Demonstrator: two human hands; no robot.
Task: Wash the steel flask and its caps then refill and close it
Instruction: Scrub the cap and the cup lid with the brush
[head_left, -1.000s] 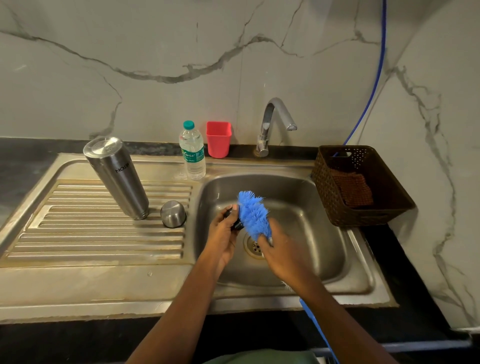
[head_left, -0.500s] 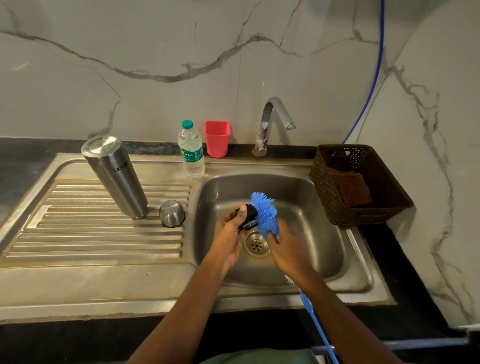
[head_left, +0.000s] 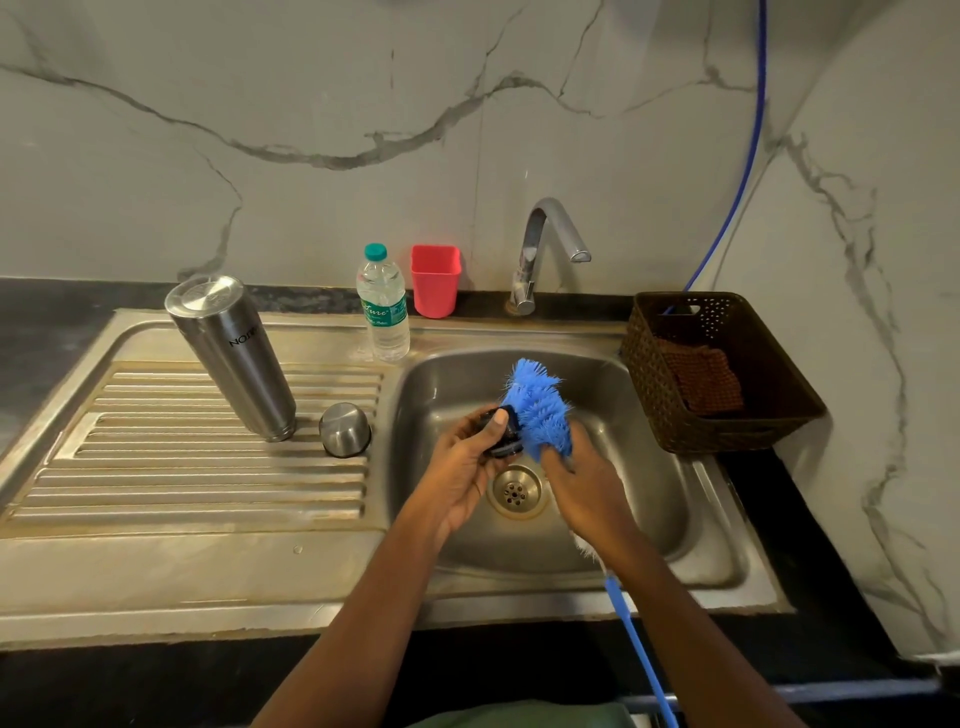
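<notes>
The steel flask stands upside down on the ribbed drainboard, leaning a little left. Beside its base sits the steel outer cap, mouth down. Over the sink basin, my left hand grips the small black inner cap, thumb on top. My right hand holds the blue bottle brush just below its bristle head, which presses against the cap's right side. The brush's blue handle runs down under my right forearm.
A plastic water bottle and a red cup stand behind the sink, left of the tap, which is not running. A brown basket with a scrub cloth sits at the right. The drain lies below my hands.
Both hands have shifted slightly right and away from me above the drain. The brush head has moved against the black cap, which shows more now than a second ago.
</notes>
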